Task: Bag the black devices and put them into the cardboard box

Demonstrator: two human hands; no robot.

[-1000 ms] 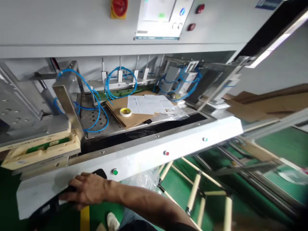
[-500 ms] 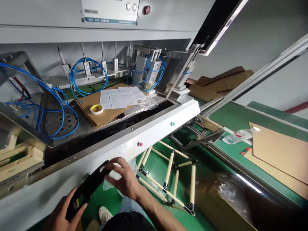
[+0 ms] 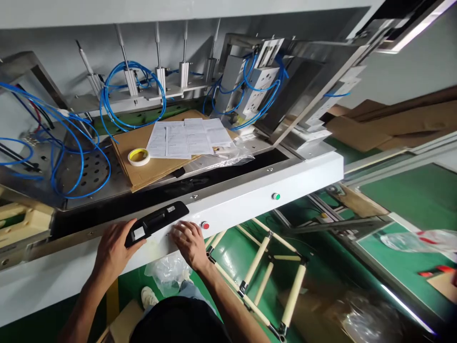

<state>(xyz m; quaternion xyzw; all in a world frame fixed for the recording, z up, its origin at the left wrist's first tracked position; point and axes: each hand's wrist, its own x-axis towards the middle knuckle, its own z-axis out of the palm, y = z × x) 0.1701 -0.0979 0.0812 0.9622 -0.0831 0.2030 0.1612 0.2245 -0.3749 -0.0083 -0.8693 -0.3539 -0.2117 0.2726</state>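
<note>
My left hand [image 3: 113,247] grips one end of a long black plastic part [image 3: 157,220] with rectangular cut-outs, thumb below and fingers above. The part is tilted, its far end raised to the right, in front of the machine's white front rail [image 3: 235,205]. Just below that far end is my right hand [image 3: 191,243], fingers bent and slightly apart, with nothing visible in them. Its fingertips are close to the rail; whether they touch it is hard to tell. A red button [image 3: 205,225] is right beside this hand.
On the machine bed lie cardboard sheets [image 3: 134,164], papers [image 3: 189,138] and a tape roll [image 3: 139,156]. Blue hoses [image 3: 82,157] loop at the left. Below the rail are a tube frame [image 3: 257,259] and a clear plastic bag [image 3: 167,274]. A green button [image 3: 276,196] sits farther right.
The black part has risen from below the rail to its front face, carried by my left hand. My right hand has come off the part's far end. The view has shifted.
</note>
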